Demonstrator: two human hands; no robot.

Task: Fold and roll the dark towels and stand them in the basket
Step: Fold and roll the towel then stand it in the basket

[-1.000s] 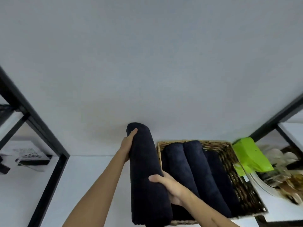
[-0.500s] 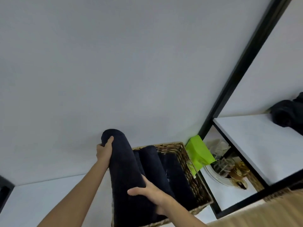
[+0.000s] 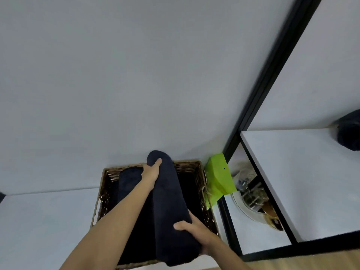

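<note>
A white shelf (image 3: 42, 221) set against the wall carries a wicker basket (image 3: 204, 201) at its right end, with a green box (image 3: 220, 178) just beside the basket at the right edge. A second white shelf (image 3: 303, 182) to the right holds a dark bundle (image 3: 349, 133) at its back edge.

A basket (image 3: 200, 178) is sitting on a shelf (image 3: 39, 221) against the wall, with a rolled towel (image 3: 169, 207) lying over it from 6 to 12 o'clock and another towel (image 3: 128, 180) lying inside at 10 o'clock. A bag (image 3: 219, 178) is leaning just beside the basket at 3 o'clock, a plate (image 3: 236, 201) is lying beyond it, and a bundle (image 3: 348, 131) is sitting on the higher shelf (image 3: 302, 172) at 2 o'clock.
</note>
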